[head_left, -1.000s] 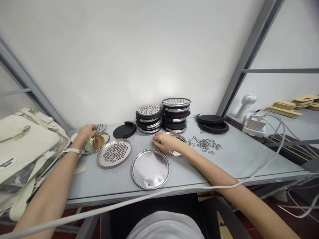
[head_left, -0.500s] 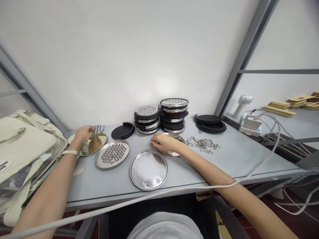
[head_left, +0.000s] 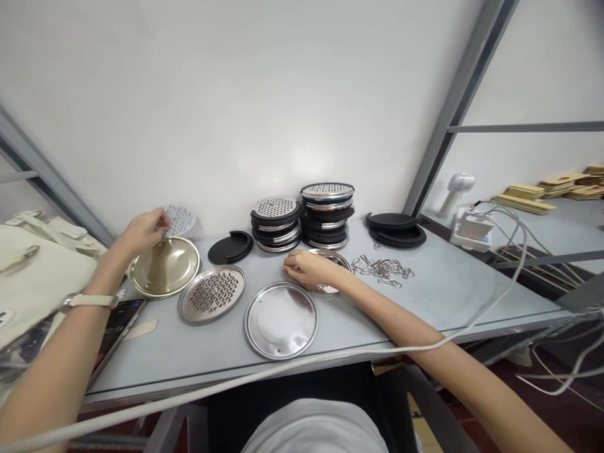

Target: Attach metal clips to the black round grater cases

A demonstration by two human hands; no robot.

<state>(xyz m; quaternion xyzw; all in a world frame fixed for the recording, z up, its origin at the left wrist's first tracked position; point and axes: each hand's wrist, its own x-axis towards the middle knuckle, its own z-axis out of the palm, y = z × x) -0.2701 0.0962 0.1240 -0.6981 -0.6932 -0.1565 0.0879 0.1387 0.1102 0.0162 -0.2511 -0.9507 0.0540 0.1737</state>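
Disc, round, pale grey and thin-looking, is held up on edge against the white wall, just beyond a gold-toned plate. Its face is marked by rows of small dark spots, softened by blur. Its left side is pinched between the closed fingertips of the left hand. By the right hand, a shiny round piece is partly covered; whether anything is gripped there cannot be told.
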